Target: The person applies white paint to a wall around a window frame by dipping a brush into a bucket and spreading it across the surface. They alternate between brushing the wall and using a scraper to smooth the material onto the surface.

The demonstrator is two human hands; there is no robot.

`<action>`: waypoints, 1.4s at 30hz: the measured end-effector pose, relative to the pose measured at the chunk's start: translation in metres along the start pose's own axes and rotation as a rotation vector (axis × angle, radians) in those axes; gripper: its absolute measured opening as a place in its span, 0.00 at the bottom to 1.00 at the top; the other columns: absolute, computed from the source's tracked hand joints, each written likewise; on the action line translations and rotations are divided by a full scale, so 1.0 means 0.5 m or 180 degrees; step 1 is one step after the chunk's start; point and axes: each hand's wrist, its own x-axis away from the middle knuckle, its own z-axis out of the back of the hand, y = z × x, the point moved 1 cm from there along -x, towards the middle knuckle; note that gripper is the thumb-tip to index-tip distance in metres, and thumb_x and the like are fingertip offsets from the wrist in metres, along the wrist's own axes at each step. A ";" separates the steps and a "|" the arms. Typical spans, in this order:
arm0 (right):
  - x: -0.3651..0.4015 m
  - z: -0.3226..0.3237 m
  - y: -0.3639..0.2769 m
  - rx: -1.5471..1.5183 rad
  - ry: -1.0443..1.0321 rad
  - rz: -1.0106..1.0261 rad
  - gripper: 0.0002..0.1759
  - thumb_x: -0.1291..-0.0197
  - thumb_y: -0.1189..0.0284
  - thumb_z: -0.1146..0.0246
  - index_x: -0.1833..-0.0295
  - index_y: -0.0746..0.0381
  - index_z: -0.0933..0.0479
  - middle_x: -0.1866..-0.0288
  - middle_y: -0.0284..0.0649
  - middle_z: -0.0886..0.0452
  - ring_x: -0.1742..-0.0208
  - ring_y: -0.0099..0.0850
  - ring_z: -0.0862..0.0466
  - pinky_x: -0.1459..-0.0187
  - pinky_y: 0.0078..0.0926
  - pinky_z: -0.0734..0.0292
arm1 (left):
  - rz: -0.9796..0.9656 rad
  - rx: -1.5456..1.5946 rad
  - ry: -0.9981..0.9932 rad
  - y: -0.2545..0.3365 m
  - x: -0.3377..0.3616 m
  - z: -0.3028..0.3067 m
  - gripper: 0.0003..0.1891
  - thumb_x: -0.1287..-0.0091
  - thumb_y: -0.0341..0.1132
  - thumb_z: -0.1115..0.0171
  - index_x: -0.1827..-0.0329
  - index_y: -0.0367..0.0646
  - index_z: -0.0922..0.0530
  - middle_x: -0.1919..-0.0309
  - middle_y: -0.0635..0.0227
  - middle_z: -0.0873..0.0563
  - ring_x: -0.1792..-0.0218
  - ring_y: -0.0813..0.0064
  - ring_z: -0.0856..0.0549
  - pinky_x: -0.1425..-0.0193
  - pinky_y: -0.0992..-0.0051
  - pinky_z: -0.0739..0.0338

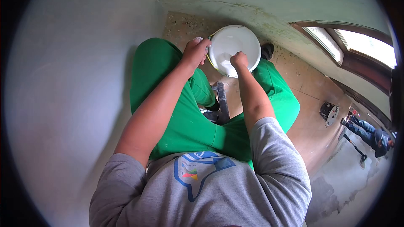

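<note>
A round white bucket [248, 42] stands on the floor between my knees, with whitish material inside. My left hand [195, 54] is closed at its left rim, with a bit of something pale showing above the thumb. A thin yellow-green strip [211, 61] curves along the rim beside those fingers. My right hand [240, 60] is a fist over the lower right part of the bucket's mouth. Just left of that fist, a pale flat patch shows inside the bucket; I cannot tell whether the hand holds it.
Below my legs is a dark stool-like frame [221, 101]. A pale wall [71, 80] rises close on the left, and another with a brown-framed window [366, 67] on the right. Farther right are a stained bucket [329, 113], a long-handled tool [355, 148] and another person [370, 132].
</note>
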 end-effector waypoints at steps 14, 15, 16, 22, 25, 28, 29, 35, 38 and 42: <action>0.092 0.163 0.080 0.0088 -0.0506 0.0863 0.18 0.38 0.65 0.40 0.56 0.71 0.16 0.59 0.56 0.15 0.55 0.49 0.15 0.52 0.43 0.21 | -0.0483 0.0153 -0.0018 0.003 0.002 0.005 0.11 0.34 0.42 0.39 0.68 0.44 0.25 0.81 0.76 0.28 0.85 0.83 0.29 0.83 0.78 0.32; 0.104 0.176 0.096 -0.0245 -0.0297 0.1064 0.17 0.36 0.64 0.40 0.60 0.69 0.16 0.70 0.50 0.14 0.66 0.42 0.14 0.62 0.42 0.22 | -0.0576 0.0155 -0.0055 0.003 0.003 0.001 0.11 0.34 0.42 0.39 0.68 0.44 0.25 0.81 0.76 0.28 0.85 0.83 0.29 0.83 0.78 0.32; 0.120 0.189 0.103 -0.0726 -0.0151 0.1062 0.17 0.36 0.64 0.39 0.59 0.70 0.17 0.73 0.44 0.17 0.69 0.33 0.18 0.65 0.36 0.23 | -0.0589 0.0208 -0.0030 0.002 0.003 -0.001 0.13 0.35 0.43 0.38 0.70 0.43 0.25 0.82 0.74 0.27 0.86 0.81 0.28 0.83 0.76 0.32; 0.367 0.363 -0.007 -0.2578 -0.0396 0.0686 0.10 0.31 0.66 0.38 0.54 0.62 0.18 0.70 0.31 0.21 0.69 0.22 0.23 0.67 0.23 0.30 | -0.0852 0.0083 -0.0076 0.008 0.023 0.001 0.15 0.36 0.44 0.37 0.72 0.43 0.26 0.85 0.74 0.28 0.87 0.79 0.29 0.82 0.74 0.33; 0.393 0.378 -0.047 -0.3751 -0.0366 0.0926 0.09 0.28 0.67 0.41 0.50 0.60 0.20 0.65 0.32 0.19 0.67 0.22 0.22 0.63 0.22 0.29 | -0.0896 0.0330 -0.0409 0.020 0.047 0.009 0.12 0.35 0.42 0.37 0.70 0.45 0.26 0.84 0.76 0.29 0.87 0.81 0.30 0.83 0.75 0.33; 0.376 0.369 -0.117 -0.4161 -0.0097 0.1154 0.10 0.28 0.67 0.40 0.50 0.61 0.22 0.66 0.32 0.20 0.68 0.22 0.23 0.64 0.22 0.29 | -0.0968 0.0445 -0.0415 0.019 0.061 0.029 0.09 0.33 0.41 0.37 0.60 0.45 0.23 0.80 0.75 0.25 0.84 0.82 0.27 0.80 0.77 0.31; 0.357 0.360 -0.135 -0.4243 0.0141 0.1401 0.09 0.27 0.68 0.41 0.50 0.61 0.23 0.66 0.31 0.21 0.69 0.22 0.24 0.65 0.23 0.29 | -0.0975 0.0359 -0.0428 0.018 0.058 0.032 0.09 0.33 0.41 0.37 0.60 0.45 0.23 0.80 0.75 0.25 0.84 0.82 0.27 0.80 0.77 0.31; 0.293 0.324 -0.166 -0.4116 0.1804 0.1702 0.08 0.27 0.69 0.44 0.55 0.63 0.24 0.70 0.32 0.23 0.72 0.22 0.26 0.69 0.26 0.30 | -0.1007 0.0358 -0.0525 0.008 0.070 0.036 0.11 0.31 0.43 0.39 0.58 0.45 0.22 0.79 0.74 0.24 0.81 0.81 0.25 0.77 0.76 0.28; 0.302 0.338 -0.151 -0.3495 0.2369 0.0806 0.14 0.29 0.63 0.42 0.54 0.66 0.25 0.66 0.53 0.18 0.61 0.52 0.16 0.56 0.48 0.25 | -0.1112 0.0289 -0.0450 0.006 0.062 0.039 0.11 0.31 0.43 0.40 0.57 0.45 0.23 0.78 0.74 0.24 0.81 0.80 0.26 0.76 0.76 0.29; 0.307 0.361 -0.127 -0.3352 0.2667 0.0547 0.16 0.29 0.60 0.41 0.56 0.65 0.26 0.65 0.53 0.16 0.61 0.53 0.15 0.57 0.49 0.25 | -0.1051 0.0324 -0.0295 0.008 0.063 0.037 0.12 0.31 0.44 0.41 0.57 0.44 0.23 0.78 0.74 0.26 0.80 0.79 0.27 0.77 0.75 0.31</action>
